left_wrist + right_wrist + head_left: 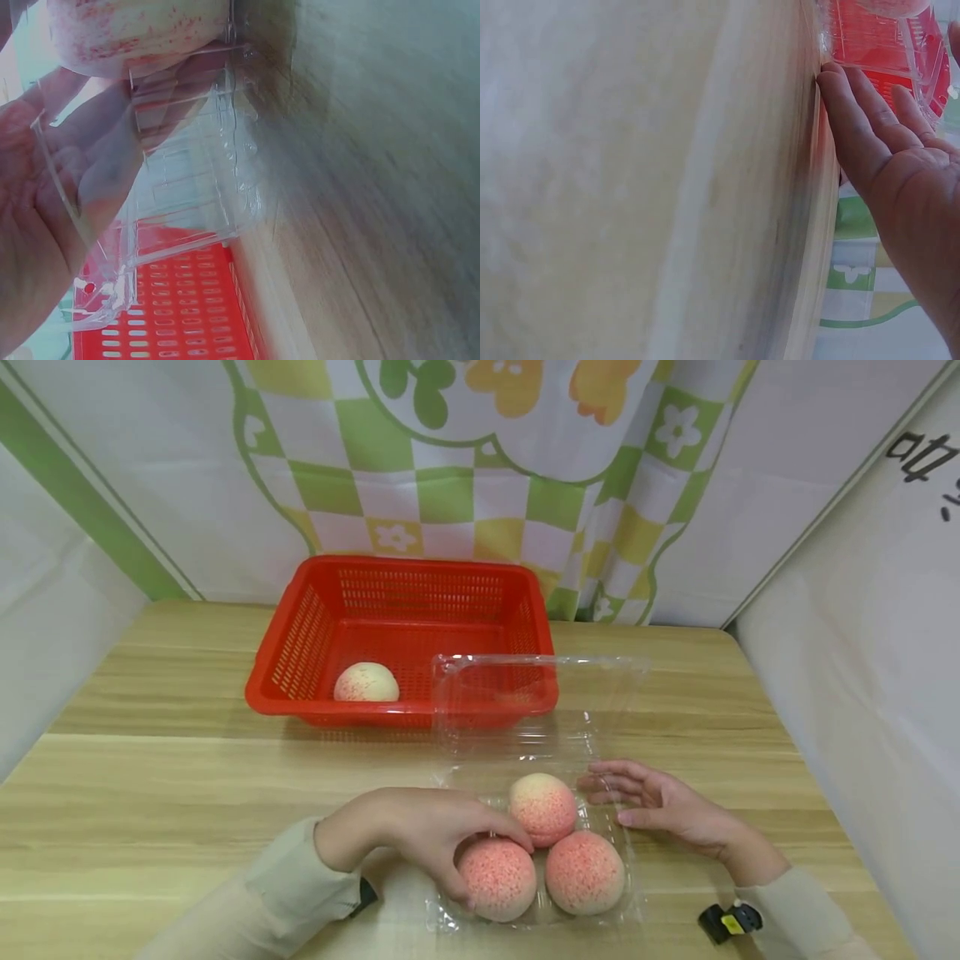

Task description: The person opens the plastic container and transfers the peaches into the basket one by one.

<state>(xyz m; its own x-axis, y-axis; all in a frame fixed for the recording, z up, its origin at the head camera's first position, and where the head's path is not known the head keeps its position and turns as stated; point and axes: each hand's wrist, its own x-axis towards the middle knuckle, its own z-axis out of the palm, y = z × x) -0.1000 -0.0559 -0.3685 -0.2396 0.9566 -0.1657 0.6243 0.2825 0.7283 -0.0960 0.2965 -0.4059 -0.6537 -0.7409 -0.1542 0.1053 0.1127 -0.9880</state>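
A clear plastic box point(630, 893) with its lid raised holds three round pink-and-cream peach-like items. My left hand point(435, 831) curls its thumb and fingers round the front-left peach point(497, 878); in the left wrist view that hand point(67, 172) shows through the clear wall, below the peach point(139, 34). The back peach point(543, 808) and the front-right peach point(585, 872) sit beside it. At the box's right side my right hand point(667, 806) has its fingers loosely extended and holds nothing; in the right wrist view the hand point(900, 157) has its fingers near the box wall.
Behind the box stands a red basket point(401, 714) with one cream-and-pink peach point(367, 682) inside. The raised clear lid point(517, 702) overlaps the basket's front right corner in the head view. A checked curtain point(450, 493) hangs behind the wooden table point(187, 793).
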